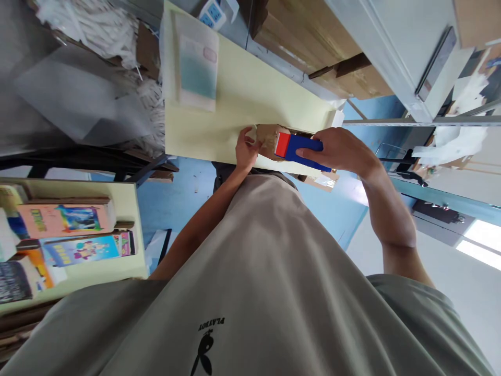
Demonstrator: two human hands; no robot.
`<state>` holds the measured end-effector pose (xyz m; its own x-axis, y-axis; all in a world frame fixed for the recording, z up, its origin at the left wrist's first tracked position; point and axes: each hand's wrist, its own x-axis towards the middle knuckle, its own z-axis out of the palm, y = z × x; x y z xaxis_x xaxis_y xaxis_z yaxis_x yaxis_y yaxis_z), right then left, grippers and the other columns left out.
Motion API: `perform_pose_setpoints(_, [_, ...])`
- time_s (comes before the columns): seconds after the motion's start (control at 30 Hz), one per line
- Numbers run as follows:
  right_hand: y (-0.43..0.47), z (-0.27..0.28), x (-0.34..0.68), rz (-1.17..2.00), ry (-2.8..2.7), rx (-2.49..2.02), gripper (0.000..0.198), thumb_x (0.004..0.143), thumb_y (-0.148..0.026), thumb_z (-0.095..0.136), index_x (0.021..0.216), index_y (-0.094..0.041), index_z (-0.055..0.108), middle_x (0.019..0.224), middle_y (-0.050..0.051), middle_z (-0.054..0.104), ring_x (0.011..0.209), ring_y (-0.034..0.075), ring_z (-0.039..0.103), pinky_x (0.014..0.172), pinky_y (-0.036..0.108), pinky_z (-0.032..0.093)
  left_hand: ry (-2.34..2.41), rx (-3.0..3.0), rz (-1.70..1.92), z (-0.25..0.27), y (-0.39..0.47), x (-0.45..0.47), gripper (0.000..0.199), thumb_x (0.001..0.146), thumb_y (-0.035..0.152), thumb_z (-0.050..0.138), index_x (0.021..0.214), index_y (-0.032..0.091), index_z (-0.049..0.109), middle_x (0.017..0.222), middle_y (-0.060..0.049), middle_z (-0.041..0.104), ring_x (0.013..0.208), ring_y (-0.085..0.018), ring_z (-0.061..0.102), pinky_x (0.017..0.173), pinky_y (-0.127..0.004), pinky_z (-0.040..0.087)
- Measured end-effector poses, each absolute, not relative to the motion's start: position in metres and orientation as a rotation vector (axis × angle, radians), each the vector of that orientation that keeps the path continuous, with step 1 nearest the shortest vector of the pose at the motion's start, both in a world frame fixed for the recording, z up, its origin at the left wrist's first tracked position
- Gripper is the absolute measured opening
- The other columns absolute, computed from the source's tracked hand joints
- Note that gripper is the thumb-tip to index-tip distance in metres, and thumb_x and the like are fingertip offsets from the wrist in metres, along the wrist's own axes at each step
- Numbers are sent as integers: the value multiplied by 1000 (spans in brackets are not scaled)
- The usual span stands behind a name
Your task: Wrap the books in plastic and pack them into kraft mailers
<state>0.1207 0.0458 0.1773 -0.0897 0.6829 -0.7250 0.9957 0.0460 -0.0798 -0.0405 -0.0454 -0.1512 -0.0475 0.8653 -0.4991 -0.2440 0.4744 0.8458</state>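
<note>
A small brown cardboard box (268, 137) lies on the pale yellow table (235, 78) in front of my body. At its left end is my left hand (247, 152), with bent fingers gripping the edge of the cardboard. My right hand (336, 149) is closed around a flat blue and red block-like object (299, 150) and holds it over the box's right part. The object's red end, edged in white, points left; its exact kind is unclear. Part of the box is hidden beneath it.
A clear plastic sleeve (198, 73) lies at the table's left end. Large cartons (309, 34) stand beyond the table, near a power strip (212, 14). A phone (436, 62) rests on a white shelf at right. Books (66, 218) cover a side table at lower left.
</note>
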Motion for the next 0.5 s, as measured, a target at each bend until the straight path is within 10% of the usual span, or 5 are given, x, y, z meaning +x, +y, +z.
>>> perform_pose_setpoints(0.13, [41, 181, 128, -850, 1847, 1696, 64, 97, -90, 82, 103, -26, 83, 79, 11, 75, 104, 42, 79, 95, 52, 56, 1294, 862, 979, -139, -47, -65, 100, 80, 65, 111, 163, 27, 69, 139, -16, 76, 124, -33, 76, 107, -47, 62])
perform_pose_setpoints(0.3, [36, 183, 123, -824, 1851, 1681, 58, 97, -84, 86, 105, -26, 84, 75, 11, 72, 107, 45, 79, 98, 54, 56, 919, 1406, 905, -91, -29, -70, 170, 42, 74, 125, 187, 27, 49, 198, -23, 32, 185, -59, 24, 150, -73, 29])
perform_pose_setpoints(0.5, [26, 181, 104, -817, 1907, 1726, 53, 97, -77, 92, 104, -25, 84, 75, 11, 67, 112, 49, 77, 99, 56, 57, 922, 1344, 956, -58, -16, -40, 60, 87, 65, 108, 124, 25, 84, 171, -15, 66, 176, -48, 45, 148, -65, 35])
